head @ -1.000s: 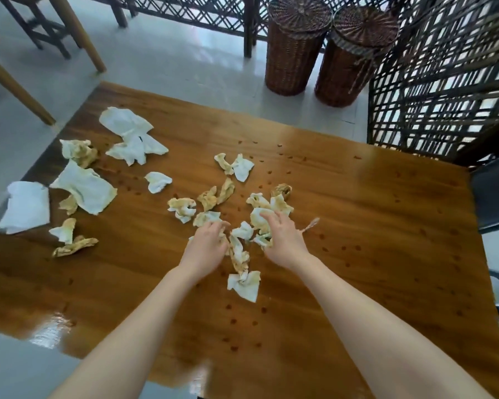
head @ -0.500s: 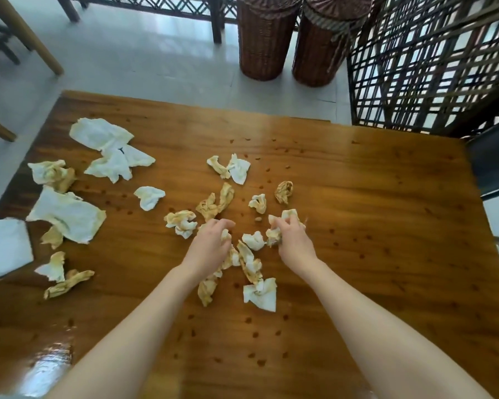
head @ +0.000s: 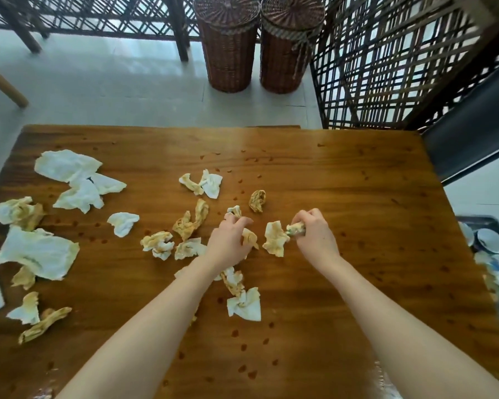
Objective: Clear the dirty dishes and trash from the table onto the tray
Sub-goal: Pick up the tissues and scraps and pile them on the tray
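On the brown wooden desk (head: 343, 197) both bare hands work among scattered, crumpled napkins, many stained yellow-brown. Near the middle, the left hand (head: 228, 240) lies palm down with its fingers curled closed around a stained napkin scrap (head: 249, 237), which sticks out from under the hand on its right side; another small scrap (head: 234, 210) peeks out just above the fingertips. The right hand (head: 313, 234) has its grip pressed shut on a small wad (head: 296, 228) of soiled paper, held at the fingertips just off the wood. Between the two hands lies a stained napkin (head: 274, 238), close beside the wad.

Just below the left wrist sit a twisted brown napkin (head: 233, 280) and a whiter folded napkin (head: 245, 305), touching each other. Left of the left hand are more crumpled pieces (head: 159, 244), and farther up a pair of napkins (head: 203, 184) and a small brown ball (head: 257, 200). Well apart, along the left side of the desk, lie larger white napkins (head: 69, 168), some flat, some bunched.

Small reddish-brown spots (head: 242, 347) dot the wood all over. At the right edge of the view a dark tray (head: 484, 220) is partly visible, beside the desk, holding white dishes (head: 491, 240), blurred. Two wicker baskets (head: 228, 44) with lids stand on the tiled floor beyond the desk, next to a dark lattice screen (head: 386, 67).
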The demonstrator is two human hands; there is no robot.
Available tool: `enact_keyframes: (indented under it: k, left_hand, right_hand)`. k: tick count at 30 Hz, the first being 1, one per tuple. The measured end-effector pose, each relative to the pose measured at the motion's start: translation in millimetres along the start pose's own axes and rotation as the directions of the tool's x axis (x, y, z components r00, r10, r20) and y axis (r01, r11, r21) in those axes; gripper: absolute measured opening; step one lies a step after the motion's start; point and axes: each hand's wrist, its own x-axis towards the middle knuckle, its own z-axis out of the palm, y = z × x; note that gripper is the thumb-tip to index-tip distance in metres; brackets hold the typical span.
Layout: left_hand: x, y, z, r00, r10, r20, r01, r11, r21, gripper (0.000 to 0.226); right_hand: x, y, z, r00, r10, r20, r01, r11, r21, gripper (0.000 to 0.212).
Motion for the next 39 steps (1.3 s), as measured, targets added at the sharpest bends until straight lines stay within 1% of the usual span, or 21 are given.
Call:
enact_keyframes:
  k: [4, 6, 9, 11, 12, 14, 15, 16, 18, 21, 23, 25, 27, 29, 33, 37, 39]
  left_hand:
    - [13, 19, 21, 0.999, 0.026, 0.041, -0.028, 0.998, 0.049, 0.069]
    - [18, 27, 33, 0.997, 0.033, 0.064, -0.037, 0.998, 0.059, 0.072]
    - [27, 40, 49, 0.994, -0.016, 0.106, 0.011, 0.999, 0.05, 0.073]
    - [32, 47, 58, 0.996, -0.019, 0.085, 0.012, 0.997, 0.082, 0.063]
    - [34, 50, 60, 0.998, -0.005, 0.061, -0.001, 0.996, 0.086, 0.053]
    - [38, 52, 62, 0.998, 0.035, 0.045, -0.036, 0.999, 0.015, 0.032]
    - [39, 52, 62, 0.997, 0.048, 0.056, -0.046, 0.998, -0.03, 0.025]
    - [40, 52, 61, 0.997, 0.055, 0.062, -0.051, 0.997, -0.056, 0.023]
    - [39, 51, 55, 0.998, 0.054, 0.033, -0.052, 0.997, -0.061, 0.027]
    - [44, 45, 36, 0.994, 0.061, -0.093, -0.064, 0.997, -0.034, 0.032]
    - [52, 40, 21, 0.985, 0.051, -0.167, -0.057, 0.998, -0.031, 0.041]
    - [63, 37, 9, 0.982, 0.034, -0.187, -0.036, 0.999, -0.009, 0.054]
    - [75, 38, 2, 0.988, -0.004, -0.153, 0.006, 1.0, 0.016, 0.066]
    - [85, 38, 2, 0.995, -0.004, -0.097, 0.007, 0.999, 0.032, 0.07]
    - [92, 32, 14, 0.997, 0.075, -0.021, -0.073, 0.994, 0.086, 0.061]
    - [91, 31, 22, 0.996, 0.081, -0.023, -0.077, 0.99, 0.12, 0.044]
    - [88, 31, 21, 0.994, 0.1, -0.033, -0.095, 0.988, 0.12, 0.041]
  right_hand:
    - [1, 17, -12, 0.999, 0.031, -0.029, -0.029, 0.998, 0.063, 0.023]
    - [-1, 25, -15, 0.999, 0.041, -0.035, -0.039, 0.997, 0.067, 0.022]
    - [-2, 38, -18, 0.998, 0.049, -0.04, -0.045, 0.996, 0.073, 0.022]
    - [-2, 46, -19, 0.998, 0.053, -0.04, -0.049, 0.996, 0.077, 0.021]
    - [-2, 49, -19, 0.998, 0.052, -0.036, -0.049, 0.995, 0.082, 0.022]
    - [-3, 54, -20, 0.999, 0.048, -0.02, -0.046, 0.995, 0.086, 0.022]
    - [-4, 56, -21, 0.999, 0.046, -0.01, -0.045, 0.995, 0.085, 0.023]
    - [-4, 58, -22, 0.999, 0.044, -0.004, -0.043, 0.995, 0.085, 0.023]
    - [-4, 59, -23, 0.999, 0.043, -0.002, -0.043, 0.995, 0.09, 0.024]
    - [-2, 55, -25, 0.999, 0.038, -0.008, -0.037, 0.994, 0.101, 0.024]
    - [0, 52, -27, 0.999, 0.03, -0.012, -0.028, 0.993, 0.113, 0.023]
    - [3, 48, -29, 1.0, 0.019, -0.016, -0.016, 0.992, 0.121, 0.023]
    - [7, 47, -30, 1.0, 0.013, -0.022, -0.011, 0.992, 0.127, 0.024]
    - [10, 49, -31, 1.0, 0.014, -0.026, -0.01, 0.991, 0.134, 0.025]
    - [13, 55, -28, 0.999, 0.029, -0.022, -0.026, 0.992, 0.12, 0.025]
    - [9, 60, -26, 0.997, 0.068, -0.019, -0.066, 0.993, 0.097, 0.027]
    - [7, 60, -26, 0.997, 0.076, -0.022, -0.073, 0.993, 0.09, 0.028]
